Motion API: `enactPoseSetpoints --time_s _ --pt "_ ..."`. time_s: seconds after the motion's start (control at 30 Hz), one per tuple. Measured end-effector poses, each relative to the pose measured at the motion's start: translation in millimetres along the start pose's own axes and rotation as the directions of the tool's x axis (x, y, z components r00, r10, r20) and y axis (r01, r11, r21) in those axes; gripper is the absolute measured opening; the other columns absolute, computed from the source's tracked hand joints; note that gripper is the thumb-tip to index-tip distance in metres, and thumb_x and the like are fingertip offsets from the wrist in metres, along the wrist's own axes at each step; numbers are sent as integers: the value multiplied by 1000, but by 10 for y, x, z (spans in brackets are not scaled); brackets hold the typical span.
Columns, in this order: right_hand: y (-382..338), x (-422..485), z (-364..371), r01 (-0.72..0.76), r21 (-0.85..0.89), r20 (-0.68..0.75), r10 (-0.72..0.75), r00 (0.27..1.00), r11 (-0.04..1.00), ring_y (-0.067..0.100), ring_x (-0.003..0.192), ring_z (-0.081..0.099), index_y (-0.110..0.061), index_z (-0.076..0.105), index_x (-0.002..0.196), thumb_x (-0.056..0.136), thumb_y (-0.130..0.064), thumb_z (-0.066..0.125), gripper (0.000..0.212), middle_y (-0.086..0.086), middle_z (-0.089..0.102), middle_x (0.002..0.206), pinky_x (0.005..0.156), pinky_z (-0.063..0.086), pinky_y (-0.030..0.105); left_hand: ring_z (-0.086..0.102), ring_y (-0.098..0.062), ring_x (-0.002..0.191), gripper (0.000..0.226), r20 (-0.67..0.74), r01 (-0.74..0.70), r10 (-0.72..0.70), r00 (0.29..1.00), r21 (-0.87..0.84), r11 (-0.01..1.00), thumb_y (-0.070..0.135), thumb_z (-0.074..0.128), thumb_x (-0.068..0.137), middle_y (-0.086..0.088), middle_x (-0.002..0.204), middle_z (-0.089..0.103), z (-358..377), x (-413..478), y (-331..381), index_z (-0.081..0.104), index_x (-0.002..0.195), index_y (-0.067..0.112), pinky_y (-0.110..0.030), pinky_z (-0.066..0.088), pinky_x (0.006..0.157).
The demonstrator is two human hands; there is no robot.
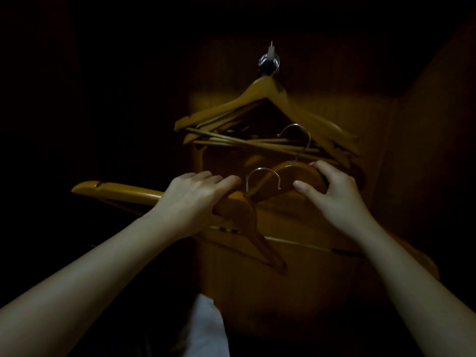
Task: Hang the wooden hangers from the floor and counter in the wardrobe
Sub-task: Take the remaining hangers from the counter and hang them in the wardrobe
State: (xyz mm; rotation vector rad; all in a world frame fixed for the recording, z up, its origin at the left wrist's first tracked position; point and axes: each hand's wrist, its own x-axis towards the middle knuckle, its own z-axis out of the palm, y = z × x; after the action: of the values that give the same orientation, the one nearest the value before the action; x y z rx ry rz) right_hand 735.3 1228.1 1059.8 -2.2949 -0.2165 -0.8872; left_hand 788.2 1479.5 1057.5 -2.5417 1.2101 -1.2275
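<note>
1. The left hand [190, 199] has its fingers curled over the top of a wooden hanger [123, 191], gripping it just beside the neck. One long arm of the hanger runs out past the wrist, and its steel hook [262, 176] stands up just past the fingertips.
2. The right hand [334, 197] grips a second wooden hanger [296, 171] at its crown, with the thumb on the near face and the fingers wrapped over the top. That hanger's hook [296, 135] rises above the thumb.
3. The two held hangers overlap between the hands, and neither hook is on anything yet.
4. Above and beyond both hands, a bunch of hung hangers [260, 99] is already on the chrome rail [269, 63], seen end-on inside the dark wardrobe [283, 292]. They lie crowded and skewed against one another.
5. Progress, as I judge it, is well along: several hangers are up and these two are raised close below the rail, ready to be hooked on.
6. What is left is hooking on both held hangers. The floor and the bench are out of view, so I cannot tell whether more are waiting.
7. Below the forearms lies a pale white object [206, 325], too dim to identify.
</note>
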Motion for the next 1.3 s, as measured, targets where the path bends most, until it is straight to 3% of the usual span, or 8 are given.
enactPoseSetpoints --time_s 0.1,0.2,0.37,0.57,0.8,1.0,1.2,1.3 --pt "-41 252 -164 36 -10 -55 -36 998 999 18 99 59 -20 54 114 85 -44 56 38 -6 60 103 91 50 47 50 -15 125 73 47 89 -84 995 -125 988 51 67 72 6 136 53 -172 271 -58 40 137 31 -37 40 102" --pt "-62 495 -256 46 13 -75 -44 996 999 16 109 51 -22 47 124 88 -36 57 40 -8 52 112 97 46 46 37 -10 135 86 201 200 -140 969 -318 927 46 73 70 11 148 37 -314 544 -169 27 142 36 -39 35 111" --pt "-70 909 -321 72 64 -123 -64 990 995 26 128 44 -31 33 140 89 -32 57 57 1 49 138 106 39 48 47 -7 125 96 203 239 -147 968 -569 787 31 79 68 6 144 41 -356 961 -226 22 146 29 -27 46 101" --pt "-120 1484 -381 61 133 -150 -41 988 989 25 120 48 -37 15 145 90 -26 56 70 8 50 125 102 42 47 55 -8 113 98 212 256 -166 963 -528 810 25 77 72 3 140 44 -247 1451 -382 14 147 31 -20 46 92" --pt "-181 2081 -230 74 149 -128 -55 990 986 22 116 46 -41 10 146 91 -18 55 75 5 49 117 103 37 37 56 2 73 90 233 333 -245 941 -526 783 17 74 76 14 95 53 -28 1829 -713 19 146 27 -13 46 62" --pt "-144 2420 32 30 97 -98 -21 995 995 27 136 34 -43 10 145 91 -21 55 74 9 38 146 112 30 51 53 1 74 92 275 373 -265 924 -500 781 21 75 74 13 97 46 120 1910 -992 18 146 25 -13 45 63" --pt "-54 2461 286 13 -132 -209 -41 977 991 24 124 36 -42 6 146 92 -31 52 72 4 41 127 103 37 39 62 -8 98 91 297 396 -271 916 -554 732 24 75 75 5 111 59 466 1860 -1142 18 146 30 -27 52 88" --pt "39 2393 350 27 -228 -254 -86 963 973 16 118 32 -35 19 145 92 -37 49 61 -2 37 117 102 34 37 24 -16 142 96 245 391 -308 919 -480 786 29 74 75 2 151 32 664 1747 -1123 10 145 38 -45 28 115"
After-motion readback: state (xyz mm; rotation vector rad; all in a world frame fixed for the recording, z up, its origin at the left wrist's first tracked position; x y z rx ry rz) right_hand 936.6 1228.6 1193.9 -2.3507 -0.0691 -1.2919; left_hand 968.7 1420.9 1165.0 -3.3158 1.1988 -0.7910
